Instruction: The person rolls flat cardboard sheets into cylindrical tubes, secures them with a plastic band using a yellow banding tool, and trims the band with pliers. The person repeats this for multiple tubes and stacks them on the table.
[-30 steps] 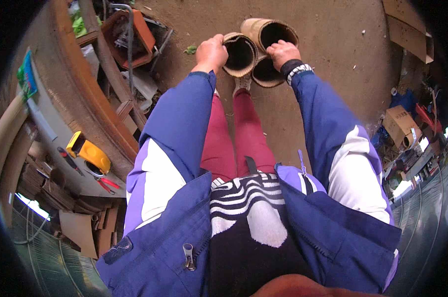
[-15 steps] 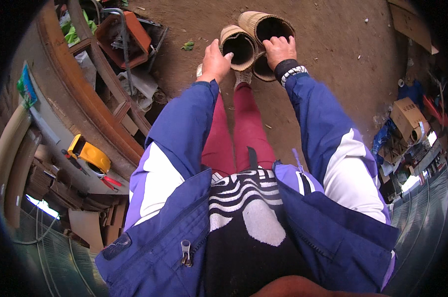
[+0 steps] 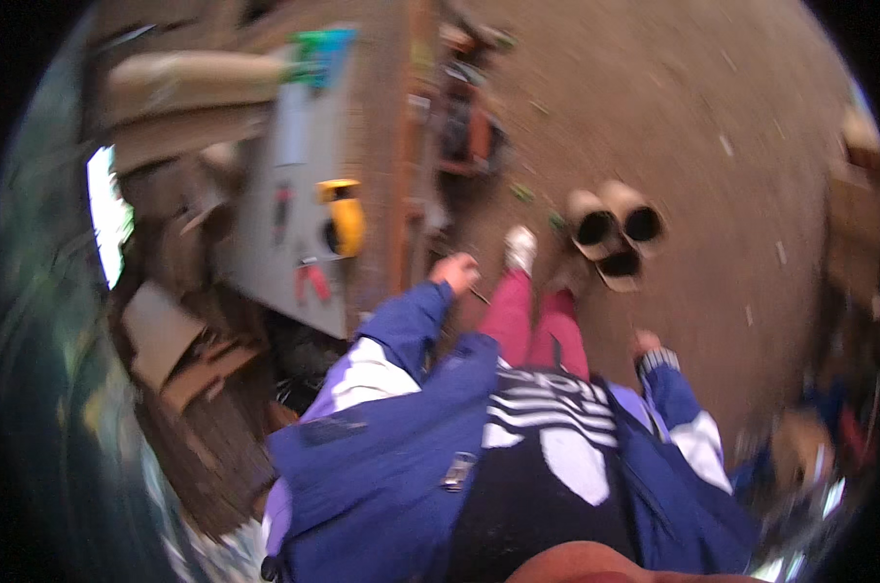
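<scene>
Three hollow tan tubes stand close together on the dirt floor, ahead and to the right of my feet: a left tube, a right tube and a nearer one. Their dark open ends face up. My left hand hangs beside the workbench edge, fingers loosely apart, with nothing visible in it. Low at my right side is my right hand, nearer to me than the tubes and apart from them. Motion blur smears its fingers.
On the left, a workbench carries a yellow tool and red-handled pliers. Cardboard pieces lie lower left. An orange-red container sits beyond the bench. Cardboard boxes stand at the right.
Both hands have let go of the tubes and drawn back toward my sides. My view has swung left, so the bench is nearer the middle; one foot is stepping forward.
</scene>
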Demonstrator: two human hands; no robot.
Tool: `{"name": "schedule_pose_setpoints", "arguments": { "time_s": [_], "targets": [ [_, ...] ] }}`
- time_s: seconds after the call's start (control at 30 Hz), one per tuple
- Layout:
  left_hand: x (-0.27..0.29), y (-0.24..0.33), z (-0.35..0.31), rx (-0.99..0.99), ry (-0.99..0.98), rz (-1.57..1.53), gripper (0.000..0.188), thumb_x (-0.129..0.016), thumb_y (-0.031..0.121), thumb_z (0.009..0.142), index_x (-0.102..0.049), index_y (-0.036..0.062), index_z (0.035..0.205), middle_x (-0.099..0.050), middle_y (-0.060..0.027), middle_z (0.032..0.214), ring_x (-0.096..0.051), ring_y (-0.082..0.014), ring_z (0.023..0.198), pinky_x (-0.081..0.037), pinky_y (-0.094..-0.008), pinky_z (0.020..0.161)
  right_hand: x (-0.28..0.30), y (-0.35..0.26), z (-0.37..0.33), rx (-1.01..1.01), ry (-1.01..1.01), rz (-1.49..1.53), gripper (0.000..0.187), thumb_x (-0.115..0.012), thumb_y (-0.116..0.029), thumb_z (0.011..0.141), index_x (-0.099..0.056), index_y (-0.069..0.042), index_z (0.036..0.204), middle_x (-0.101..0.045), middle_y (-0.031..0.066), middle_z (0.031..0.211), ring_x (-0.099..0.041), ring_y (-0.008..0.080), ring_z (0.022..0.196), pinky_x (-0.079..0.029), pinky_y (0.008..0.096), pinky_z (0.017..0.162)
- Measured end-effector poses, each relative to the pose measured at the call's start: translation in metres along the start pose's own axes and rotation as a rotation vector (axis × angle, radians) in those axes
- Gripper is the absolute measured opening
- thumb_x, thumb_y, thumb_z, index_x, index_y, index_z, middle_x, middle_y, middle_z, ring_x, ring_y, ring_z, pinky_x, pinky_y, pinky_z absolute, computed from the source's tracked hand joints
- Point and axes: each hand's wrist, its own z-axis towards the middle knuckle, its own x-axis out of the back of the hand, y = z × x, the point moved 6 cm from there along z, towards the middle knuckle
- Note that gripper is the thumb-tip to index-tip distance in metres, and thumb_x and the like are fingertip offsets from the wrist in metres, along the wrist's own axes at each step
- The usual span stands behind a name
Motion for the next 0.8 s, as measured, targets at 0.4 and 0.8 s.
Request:
{"name": "schedule_pose_setpoints", "arguments": {
  "time_s": [0.4,0.8],
  "targets": [
    [0.146,-0.077,-0.113,0.275,0.758,-1.040,0.021,-0.060,0.008,0.092,-0.064,0.0019,0.111,-0.071,-0.0073,0.092,-0.065,-0.0123,0.072,-0.055,-0.0292,0.068,0.288,-0.004,0.003,-0.127,0.457,0.194,0.045,-0.076,-0.028,0.077,-0.067,-0.009,0.116,-0.069,0.0144,0.113,-0.065,0.0290,0.107,-0.051,0.0382,0.095],
    [0.745,-0.100,-0.150,-0.065,1.713,-0.045,0.028,-0.069,0.018,0.088,-0.064,0.0048,0.112,-0.070,-0.0171,0.098,-0.068,-0.0310,0.087,-0.054,-0.0397,0.076,0.373,-0.176,-0.016,-0.105,0.254,0.044,0.050,-0.076,-0.038,0.078,-0.068,-0.015,0.121,-0.071,0.0103,0.112,-0.067,0.0239,0.106,-0.052,0.0359,0.094]
  ]
}}
